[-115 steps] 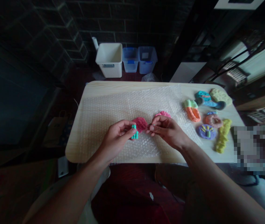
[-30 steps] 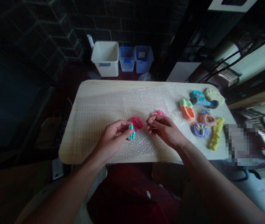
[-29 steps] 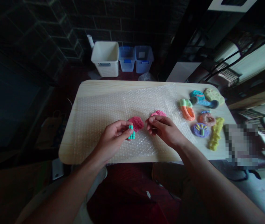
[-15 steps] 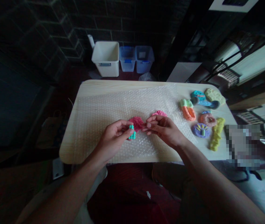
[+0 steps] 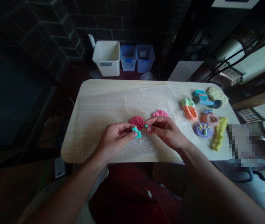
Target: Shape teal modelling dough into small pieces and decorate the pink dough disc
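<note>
My left hand [image 5: 115, 137] is closed round a small teal clay lump [image 5: 136, 132] held just above the bubble wrap [image 5: 104, 109]. My right hand [image 5: 165, 130] pinches a tiny teal clay bit [image 5: 145, 126] between thumb and fingertips, close to the lump. A dark pink clay disc [image 5: 137, 121] lies on the wrap right behind both hands. A lighter pink clay piece [image 5: 160, 113] sits beyond my right hand.
The wooden table [image 5: 123, 84] carries several finished clay figures at the right: an orange and green one [image 5: 189, 110], a purple disc [image 5: 204, 130], a yellow strip [image 5: 218, 133], a blue piece [image 5: 202, 97]. A white bin [image 5: 106, 57] and blue boxes [image 5: 137, 57] stand on the floor behind.
My right hand has come up to the teal lump and now pinches a small teal bit off it. The left hand has turned the lump slightly toward the right.
</note>
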Available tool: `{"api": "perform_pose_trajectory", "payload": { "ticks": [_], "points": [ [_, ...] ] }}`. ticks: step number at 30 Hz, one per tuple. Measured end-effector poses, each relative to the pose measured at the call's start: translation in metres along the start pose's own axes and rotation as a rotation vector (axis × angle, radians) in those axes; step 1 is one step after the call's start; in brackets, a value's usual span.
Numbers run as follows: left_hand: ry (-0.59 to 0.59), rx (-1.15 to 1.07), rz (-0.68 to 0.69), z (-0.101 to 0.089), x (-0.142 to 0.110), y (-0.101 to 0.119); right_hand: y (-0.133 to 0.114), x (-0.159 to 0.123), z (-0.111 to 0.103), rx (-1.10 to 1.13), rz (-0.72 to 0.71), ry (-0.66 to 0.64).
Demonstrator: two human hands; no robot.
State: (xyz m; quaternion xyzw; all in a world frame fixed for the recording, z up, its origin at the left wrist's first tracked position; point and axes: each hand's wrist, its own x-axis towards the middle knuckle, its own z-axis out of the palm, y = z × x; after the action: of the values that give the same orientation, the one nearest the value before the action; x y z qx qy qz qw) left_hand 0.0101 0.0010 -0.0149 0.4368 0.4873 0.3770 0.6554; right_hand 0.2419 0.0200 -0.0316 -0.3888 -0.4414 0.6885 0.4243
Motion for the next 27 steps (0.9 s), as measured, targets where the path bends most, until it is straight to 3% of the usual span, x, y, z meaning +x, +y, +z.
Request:
{"api": "perform_pose_trajectory", "payload": {
  "ticks": [13,27],
  "points": [
    [-0.026,-0.002,0.021,0.002,-0.002,-0.002,-0.005,-0.005,0.019,-0.035,-0.014,-0.073],
    [0.032,-0.017,0.034,0.006,-0.002,-0.002,-0.002,-0.006,0.020,-0.048,0.030,-0.084]
  ]
}}
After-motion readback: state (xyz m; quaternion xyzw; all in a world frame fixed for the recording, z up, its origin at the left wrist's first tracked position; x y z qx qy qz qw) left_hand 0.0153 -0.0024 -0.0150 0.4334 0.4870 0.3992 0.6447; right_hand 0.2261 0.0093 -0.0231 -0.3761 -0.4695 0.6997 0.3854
